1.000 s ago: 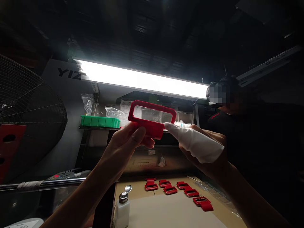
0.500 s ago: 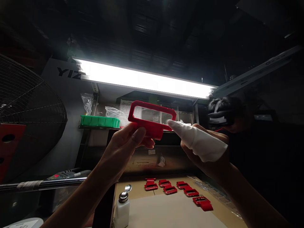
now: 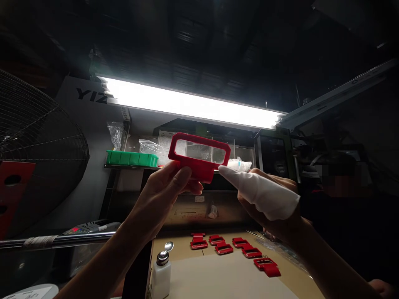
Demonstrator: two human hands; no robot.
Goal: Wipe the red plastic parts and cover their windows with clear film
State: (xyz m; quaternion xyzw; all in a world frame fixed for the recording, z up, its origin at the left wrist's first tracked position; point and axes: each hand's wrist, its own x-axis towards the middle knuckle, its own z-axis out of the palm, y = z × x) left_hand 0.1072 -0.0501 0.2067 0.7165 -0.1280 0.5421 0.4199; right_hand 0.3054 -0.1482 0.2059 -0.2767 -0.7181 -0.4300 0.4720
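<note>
The left hand (image 3: 165,187) grips the red frame (image 3: 199,157) up against the light. The right hand (image 3: 268,199), closed around a white cloth (image 3: 262,192), touches its lower right corner. Best wipe gently, frame held steady.

The left hand (image 3: 168,187) holds a red frame (image 3: 199,155) up toward the strip light (image 3: 190,104), thumb across its lower bar. The right hand (image 3: 268,199), its forefinger wrapped in a white cloth (image 3: 262,191), touches the frame's lower right corner. Below, more red parts (image 3: 237,249) and a white dispenser bottle (image 3: 161,272) sit on the tabletop (image 3: 224,282).
</note>
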